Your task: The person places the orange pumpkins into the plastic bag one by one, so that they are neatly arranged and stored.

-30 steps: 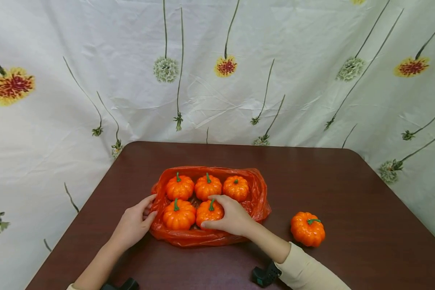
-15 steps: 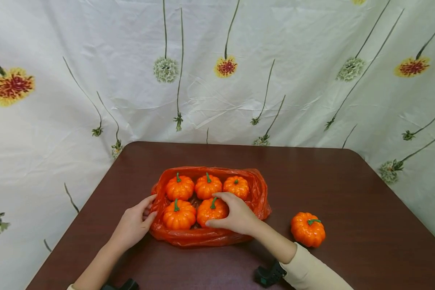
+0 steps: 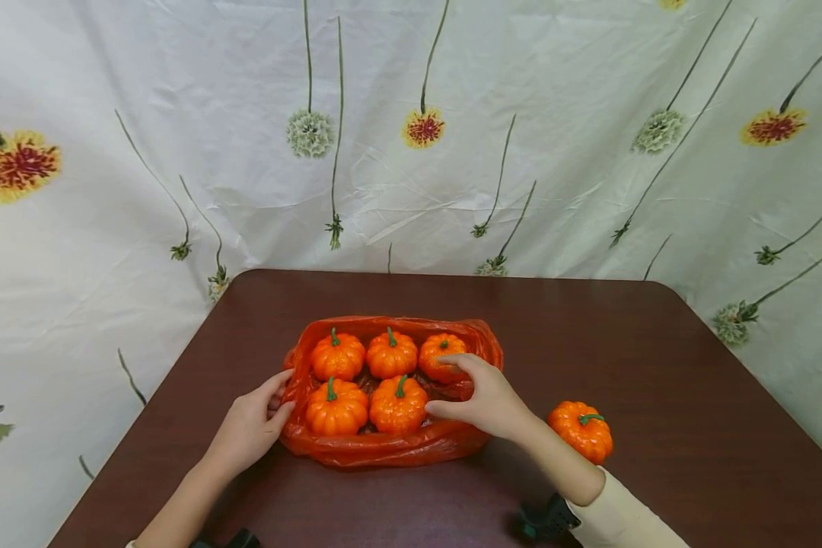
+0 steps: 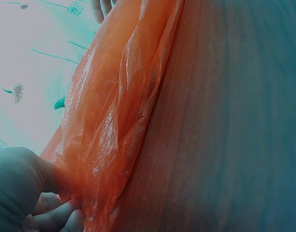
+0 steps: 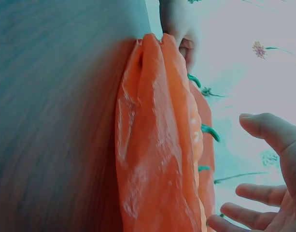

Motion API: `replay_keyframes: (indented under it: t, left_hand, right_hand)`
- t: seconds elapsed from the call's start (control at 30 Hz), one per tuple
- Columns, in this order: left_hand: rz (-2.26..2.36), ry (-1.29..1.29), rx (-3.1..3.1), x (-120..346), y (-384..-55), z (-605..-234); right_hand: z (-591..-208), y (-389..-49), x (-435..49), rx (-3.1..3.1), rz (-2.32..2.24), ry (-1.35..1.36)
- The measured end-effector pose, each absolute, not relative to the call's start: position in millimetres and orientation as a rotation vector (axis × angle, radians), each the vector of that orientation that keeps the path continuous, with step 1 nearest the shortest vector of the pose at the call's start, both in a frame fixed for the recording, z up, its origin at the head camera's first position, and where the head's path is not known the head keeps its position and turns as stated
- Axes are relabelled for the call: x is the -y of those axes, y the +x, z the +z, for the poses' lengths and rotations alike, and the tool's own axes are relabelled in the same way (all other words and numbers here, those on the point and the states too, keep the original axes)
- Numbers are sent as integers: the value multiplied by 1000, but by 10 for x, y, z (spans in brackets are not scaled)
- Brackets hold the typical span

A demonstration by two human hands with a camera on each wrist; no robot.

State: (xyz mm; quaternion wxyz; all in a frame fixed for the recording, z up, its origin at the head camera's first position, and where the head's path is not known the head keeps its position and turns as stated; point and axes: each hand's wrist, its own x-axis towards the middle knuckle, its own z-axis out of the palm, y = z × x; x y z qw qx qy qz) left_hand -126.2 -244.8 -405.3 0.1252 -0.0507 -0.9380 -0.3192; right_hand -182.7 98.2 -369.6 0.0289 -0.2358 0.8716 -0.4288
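A red plastic bag [image 3: 383, 455], its mouth spread wide, sits on the table with several small orange pumpkins in it. Three stand at the back, including the back right pumpkin [image 3: 437, 352]. In front are the front left pumpkin [image 3: 337, 409] and the front middle pumpkin [image 3: 397, 409], stems up. My left hand [image 3: 245, 426] holds the bag's left end, thumb and curled fingers at the plastic in the left wrist view. My right hand [image 3: 489, 399] hovers over the bag's right part with thumb and fingers spread, nothing between them; its fingertips overlap the back right pumpkin.
Another orange pumpkin [image 3: 581, 431] lies tilted on the dark brown table [image 3: 685, 426], right of the bag and beyond my right forearm. A flower-printed white cloth [image 3: 383, 190] hangs behind the table. Black devices, such as the right wrist device [image 3: 548, 521], sit on my wrists.
My right hand has let go of the front middle pumpkin and moved to the right, its fingers spreading. That pumpkin shifted slightly right, then stayed upright in the bag. My left hand has kept its place.
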Motion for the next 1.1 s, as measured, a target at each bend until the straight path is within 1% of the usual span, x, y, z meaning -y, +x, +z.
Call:
replay_keyframes:
  t: [0.73, 1.1]
  left_hand:
    - [-911, -150, 2729, 2453, -1267, -4052]
    - [-924, -143, 2732, 2446, -1269, -4054]
  right_hand:
    - [-3648, -1896, -1599, -2794, -1357, -601]
    - [-3544, -1886, -1941, -2858, -1365, -511]
